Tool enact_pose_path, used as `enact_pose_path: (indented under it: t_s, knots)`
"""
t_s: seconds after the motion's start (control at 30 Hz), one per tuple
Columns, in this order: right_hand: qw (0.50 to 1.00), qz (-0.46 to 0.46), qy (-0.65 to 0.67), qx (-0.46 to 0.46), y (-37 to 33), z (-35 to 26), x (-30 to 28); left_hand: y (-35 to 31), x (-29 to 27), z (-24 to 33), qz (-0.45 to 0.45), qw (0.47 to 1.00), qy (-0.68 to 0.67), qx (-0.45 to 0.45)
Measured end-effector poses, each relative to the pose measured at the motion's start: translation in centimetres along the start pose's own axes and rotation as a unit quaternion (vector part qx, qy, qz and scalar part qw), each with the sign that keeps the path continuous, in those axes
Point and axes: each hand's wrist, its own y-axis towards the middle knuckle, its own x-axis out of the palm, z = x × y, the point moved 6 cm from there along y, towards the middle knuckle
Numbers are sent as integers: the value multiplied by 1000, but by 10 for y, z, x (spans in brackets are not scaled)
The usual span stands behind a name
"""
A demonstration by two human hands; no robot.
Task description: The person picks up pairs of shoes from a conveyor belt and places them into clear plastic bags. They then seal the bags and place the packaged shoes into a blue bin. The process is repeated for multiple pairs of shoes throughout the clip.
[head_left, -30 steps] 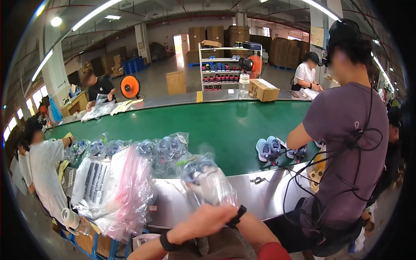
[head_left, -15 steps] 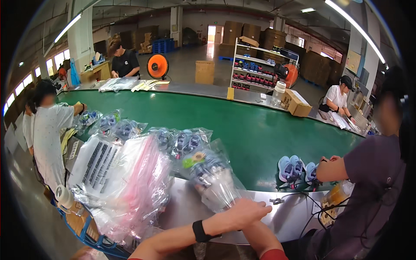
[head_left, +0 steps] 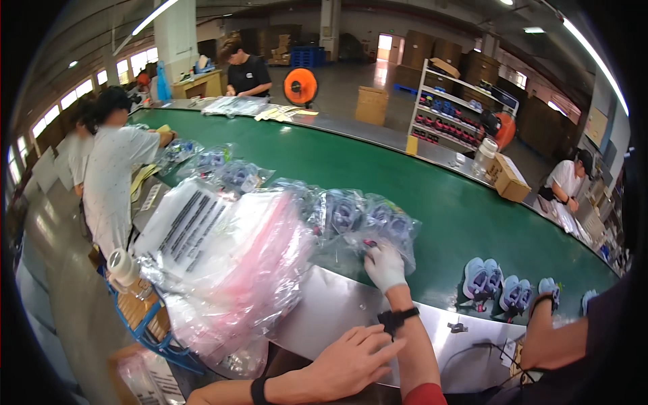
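Note:
My right hand (head_left: 385,267), in a white glove, reaches to a pair of bagged blue sneakers (head_left: 390,217) on the green belt. Its fingers are bent around the near edge of the clear bag, beside a small pink piece; whether they are inside the plastic is hard to tell. My bare left hand (head_left: 354,361) hovers next to my right forearm, open and empty with its fingers loosely apart. To the left lies a large pile of clear and pinkish plastic bags (head_left: 236,243). Another bagged pair (head_left: 339,210) stands just left of my right hand.
More bagged pairs (head_left: 236,174) line the green belt (head_left: 324,155) to the left. Unbagged blue sneakers (head_left: 482,277) stand at the right, near a co-worker's arm (head_left: 557,337). A metal ledge (head_left: 337,307) borders the belt. Another person (head_left: 125,175) works at the left.
The bagged sneakers have moved forward and right, from over the ledge onto the belt. My right hand has reached out with them; my left hand has come away and dropped nearer me. The view has shifted.

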Motion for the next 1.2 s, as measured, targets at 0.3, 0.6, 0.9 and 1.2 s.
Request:
enact_pose_path:
  t_s: [0.3,0.6,0.9,1.2]
  knots:
    - [972,-13,230,54,-71,-45,-67,-70,-208,-62,155,926,168,-300]
    - [959,-44,257,107,-122,-71,-72,-45,-173,-227,-25,900,203,-384]
    - [938,-95,280,179,-150,-61,-70,-85,-180,-275,81,949,-205,-224]
    - [913,-92,331,219,-158,-41,-49,-97,-197,-290,-11,925,-161,-343]
